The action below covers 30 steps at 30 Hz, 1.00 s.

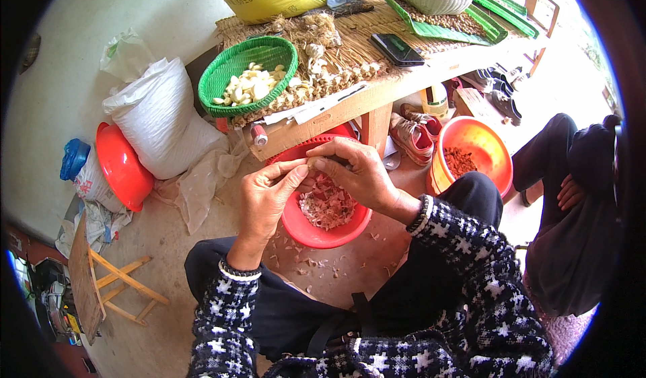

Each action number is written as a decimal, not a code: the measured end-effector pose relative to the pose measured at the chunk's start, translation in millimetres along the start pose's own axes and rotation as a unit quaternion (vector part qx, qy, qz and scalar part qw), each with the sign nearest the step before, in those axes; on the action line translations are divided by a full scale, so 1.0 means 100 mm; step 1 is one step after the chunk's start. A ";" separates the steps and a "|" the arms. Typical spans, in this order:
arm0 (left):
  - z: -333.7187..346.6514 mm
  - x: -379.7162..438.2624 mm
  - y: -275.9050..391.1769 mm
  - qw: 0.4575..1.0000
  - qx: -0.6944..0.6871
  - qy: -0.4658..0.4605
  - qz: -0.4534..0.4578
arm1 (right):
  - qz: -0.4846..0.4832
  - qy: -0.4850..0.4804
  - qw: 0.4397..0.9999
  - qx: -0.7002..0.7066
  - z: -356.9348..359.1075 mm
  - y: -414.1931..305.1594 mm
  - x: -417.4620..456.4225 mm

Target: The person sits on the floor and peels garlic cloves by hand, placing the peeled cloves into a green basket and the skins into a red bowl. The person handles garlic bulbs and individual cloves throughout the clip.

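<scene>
Between the fingertips of my left hand (270, 191) and my right hand (361, 173) is a small pale garlic clove (314, 165), mostly covered by the fingers and thumbs. Both hands meet on it above a red plastic basin (325, 239). Papery garlic skins (328, 204) lie in the basin's bottom. On the table beyond my left hand, a green woven basket (209, 82) holds many peeled cloves (252, 85). Unpeeled garlic bulbs (315, 51) rest beside it on a straw mat (361, 22).
A phone (397, 50) lies on the wooden table (323, 118). An orange bucket (492, 151) with reddish-brown contents stands right, near a seated person (570, 216). White sacks (159, 118) and a red bowl (121, 166) stand left. A folding stool (86, 282) lies tipped over.
</scene>
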<state>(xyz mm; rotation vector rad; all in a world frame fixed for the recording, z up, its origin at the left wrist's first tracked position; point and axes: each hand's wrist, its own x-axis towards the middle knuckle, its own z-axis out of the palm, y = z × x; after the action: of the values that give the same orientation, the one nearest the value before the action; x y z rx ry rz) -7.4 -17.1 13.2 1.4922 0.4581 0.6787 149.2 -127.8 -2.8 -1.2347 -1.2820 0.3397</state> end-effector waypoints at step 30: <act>0.02 -0.02 -0.02 1.000 -0.010 0.002 0.016 | 0.158 -0.009 0.932 0.326 0.09 0.09 -0.05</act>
<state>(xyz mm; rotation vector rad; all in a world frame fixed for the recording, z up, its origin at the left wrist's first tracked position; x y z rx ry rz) -7.3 -20.1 11.3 1.4826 0.4297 0.7102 143.5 -123.4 -14.5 -0.8509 -0.8645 0.9312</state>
